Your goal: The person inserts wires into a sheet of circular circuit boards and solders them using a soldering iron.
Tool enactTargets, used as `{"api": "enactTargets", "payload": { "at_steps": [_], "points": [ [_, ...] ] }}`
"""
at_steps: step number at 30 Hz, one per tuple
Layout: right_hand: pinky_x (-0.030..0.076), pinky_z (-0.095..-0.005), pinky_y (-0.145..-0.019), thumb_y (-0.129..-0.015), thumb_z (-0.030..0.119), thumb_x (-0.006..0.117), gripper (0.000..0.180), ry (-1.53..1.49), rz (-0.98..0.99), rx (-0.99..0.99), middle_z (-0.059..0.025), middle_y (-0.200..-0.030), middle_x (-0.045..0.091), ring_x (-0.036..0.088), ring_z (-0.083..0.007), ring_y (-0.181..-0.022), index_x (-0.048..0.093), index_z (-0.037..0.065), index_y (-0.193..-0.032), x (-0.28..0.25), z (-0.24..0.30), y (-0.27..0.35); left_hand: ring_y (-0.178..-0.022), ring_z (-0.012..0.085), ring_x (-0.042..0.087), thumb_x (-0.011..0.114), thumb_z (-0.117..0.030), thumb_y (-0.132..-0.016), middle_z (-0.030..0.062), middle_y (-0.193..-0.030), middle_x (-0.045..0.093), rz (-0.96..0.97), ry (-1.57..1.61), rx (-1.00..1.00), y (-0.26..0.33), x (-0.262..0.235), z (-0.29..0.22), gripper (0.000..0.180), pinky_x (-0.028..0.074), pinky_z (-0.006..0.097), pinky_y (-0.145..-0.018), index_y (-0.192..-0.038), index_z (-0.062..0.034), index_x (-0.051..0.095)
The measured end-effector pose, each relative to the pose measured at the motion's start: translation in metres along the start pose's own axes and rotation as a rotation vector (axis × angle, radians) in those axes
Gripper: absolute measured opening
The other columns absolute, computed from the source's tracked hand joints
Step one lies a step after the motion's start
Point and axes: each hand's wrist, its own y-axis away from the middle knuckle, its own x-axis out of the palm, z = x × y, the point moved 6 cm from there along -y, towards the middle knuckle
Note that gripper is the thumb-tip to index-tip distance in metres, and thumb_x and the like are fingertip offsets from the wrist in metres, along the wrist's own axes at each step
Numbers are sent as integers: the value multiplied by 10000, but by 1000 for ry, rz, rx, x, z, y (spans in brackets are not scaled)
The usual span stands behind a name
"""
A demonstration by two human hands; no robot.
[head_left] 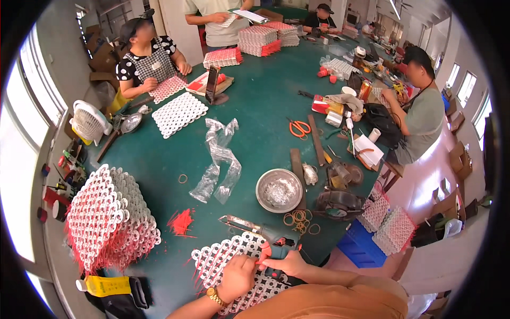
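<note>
A white lattice sheet of joined rings with dark holes (220,259) lies in front of me, with thin red strips threaded through it. My left hand (240,276), with a gold watch at the wrist, rests on the sheet with curled fingers. From the right comes my right hand (289,264), its fingertips pinched close to those of the left. A small bit of thin red strip (259,262) shows between the two hands. Just beyond them lies a dark teal power tool (281,246) with a long silver front; its handle is partly hidden by my right hand.
Left stands a tall stack of lattice sheets (109,215) above a yellow bottle (109,286). Ahead are red strip pieces (181,222), crumpled plastic film (218,154), rubber bands (300,220), a metal bowl (279,206) and orange-handled scissors (299,129). Other people sit around the green table.
</note>
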Motion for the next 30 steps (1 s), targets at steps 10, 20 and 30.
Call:
{"api": "enactTargets", "payload": {
  "at_steps": [10,20,30],
  "points": [
    [538,-331,-825,-872,-42,653,411,-143,45,-41,-129,-993,644,667,-213,-933,457,6,-1231,8,12,3,-683,324,594,601,-10,-717,127,-783,556,138,-28,-74,7,0,-5,179,499,393,-585,-883,-36,540],
    [525,-329,-847,-897,43,663,412,58,142,-164,-106,-1012,645,648,-189,-903,467,-4,-1257,12,18,5,-731,353,586,587,18,-735,152,-788,565,63,84,-85,11,3,-3,167,490,435,-612,-896,-21,567],
    [513,-385,-823,-900,25,630,421,-169,186,32,-145,-1029,618,632,-237,-909,455,22,-1283,3,2,2,-755,338,588,626,-20,-764,140,-847,582,132,123,-50,7,5,-5,154,480,409,-651,-913,-34,589]
  ]
}}
